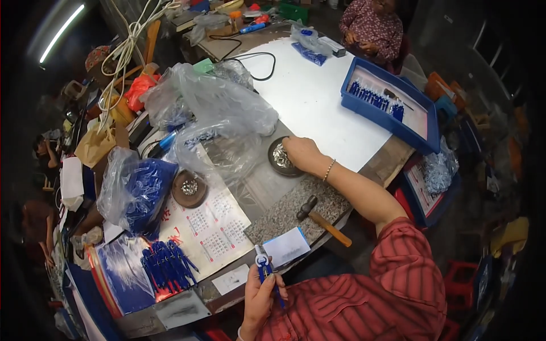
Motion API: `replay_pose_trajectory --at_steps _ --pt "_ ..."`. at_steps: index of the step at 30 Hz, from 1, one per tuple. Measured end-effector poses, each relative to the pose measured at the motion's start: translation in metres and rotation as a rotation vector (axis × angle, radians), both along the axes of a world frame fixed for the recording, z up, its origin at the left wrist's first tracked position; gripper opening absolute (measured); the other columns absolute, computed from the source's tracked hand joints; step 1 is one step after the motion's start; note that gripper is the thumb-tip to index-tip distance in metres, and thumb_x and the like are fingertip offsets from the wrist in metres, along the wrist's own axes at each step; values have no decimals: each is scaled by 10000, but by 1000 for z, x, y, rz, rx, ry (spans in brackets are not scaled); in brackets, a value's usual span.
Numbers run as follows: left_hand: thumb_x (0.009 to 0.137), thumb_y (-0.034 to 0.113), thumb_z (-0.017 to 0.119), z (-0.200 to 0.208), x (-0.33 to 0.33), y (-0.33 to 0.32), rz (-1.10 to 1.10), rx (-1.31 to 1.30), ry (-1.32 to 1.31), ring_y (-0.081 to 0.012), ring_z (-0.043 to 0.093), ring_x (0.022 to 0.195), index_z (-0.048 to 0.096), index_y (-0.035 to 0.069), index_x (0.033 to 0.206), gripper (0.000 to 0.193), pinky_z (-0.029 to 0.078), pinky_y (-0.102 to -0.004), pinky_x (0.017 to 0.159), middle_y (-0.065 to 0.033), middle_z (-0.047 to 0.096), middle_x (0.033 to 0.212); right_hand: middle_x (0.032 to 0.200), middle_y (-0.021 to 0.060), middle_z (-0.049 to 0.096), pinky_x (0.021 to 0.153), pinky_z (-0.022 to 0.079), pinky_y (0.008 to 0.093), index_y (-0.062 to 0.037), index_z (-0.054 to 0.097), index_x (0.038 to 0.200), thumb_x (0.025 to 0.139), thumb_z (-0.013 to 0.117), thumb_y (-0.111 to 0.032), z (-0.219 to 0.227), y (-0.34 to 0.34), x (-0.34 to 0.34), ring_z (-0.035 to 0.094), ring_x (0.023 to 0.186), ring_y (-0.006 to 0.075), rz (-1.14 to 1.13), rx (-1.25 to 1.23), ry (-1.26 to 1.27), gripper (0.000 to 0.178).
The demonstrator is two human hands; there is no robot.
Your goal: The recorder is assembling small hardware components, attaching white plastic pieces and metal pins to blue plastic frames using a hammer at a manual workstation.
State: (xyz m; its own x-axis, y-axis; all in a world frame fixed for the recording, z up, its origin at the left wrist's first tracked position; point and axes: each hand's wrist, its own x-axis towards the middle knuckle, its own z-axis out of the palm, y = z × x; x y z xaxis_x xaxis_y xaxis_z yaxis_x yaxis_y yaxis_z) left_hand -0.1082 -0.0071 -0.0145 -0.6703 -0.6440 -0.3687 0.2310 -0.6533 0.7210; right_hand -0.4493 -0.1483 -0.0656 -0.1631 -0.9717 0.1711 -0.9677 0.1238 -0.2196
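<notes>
My left hand [261, 298] is closed around a blue-handled piece with a pale head and a ridged tip [262, 263], held upright near the table's front edge. My right hand [303, 154] reaches to a dark round bowl [275, 167] of small shiny metal pieces. Its fingers are pinched together at the bowl's right rim; whatever they hold is hidden. Below that bowl, a hammer [323, 223] with a wooden handle lies on a speckled stone slab [278, 219]. To the left, a pile of similar blue-handled pieces [166, 265] rests by the front edge.
A second round dish [189, 188] holds small metal bits. Clear plastic bags [222, 108] and a bag of blue parts [145, 190] crowd the left. A blue tray [412, 128] with rows of blue pieces stands at the right, beside a white sheet [318, 102]. Across the table sits another person [372, 25].
</notes>
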Motion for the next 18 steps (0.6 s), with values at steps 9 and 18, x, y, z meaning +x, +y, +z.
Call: replay_pose_trajectory --at_steps 9,18 --pt "943 83 446 -1 2 4 6 32 -30 -171 557 606 331 27 1311 390 492 -282 566 -103 543 806 854 199 638 727 486 442 -8 624 877 817 564 -137 9 3 -8 612 797 381 -56 -68 -210 155" --pt "947 89 445 -5 3 3 -40 10 5 -153 554 619 330 36 1320 393 477 -263 577 -90 549 828 745 61 633 532 476 210 20 600 899 840 587 -37 70 47 33 579 575 101 -51 -13 -1158 83"
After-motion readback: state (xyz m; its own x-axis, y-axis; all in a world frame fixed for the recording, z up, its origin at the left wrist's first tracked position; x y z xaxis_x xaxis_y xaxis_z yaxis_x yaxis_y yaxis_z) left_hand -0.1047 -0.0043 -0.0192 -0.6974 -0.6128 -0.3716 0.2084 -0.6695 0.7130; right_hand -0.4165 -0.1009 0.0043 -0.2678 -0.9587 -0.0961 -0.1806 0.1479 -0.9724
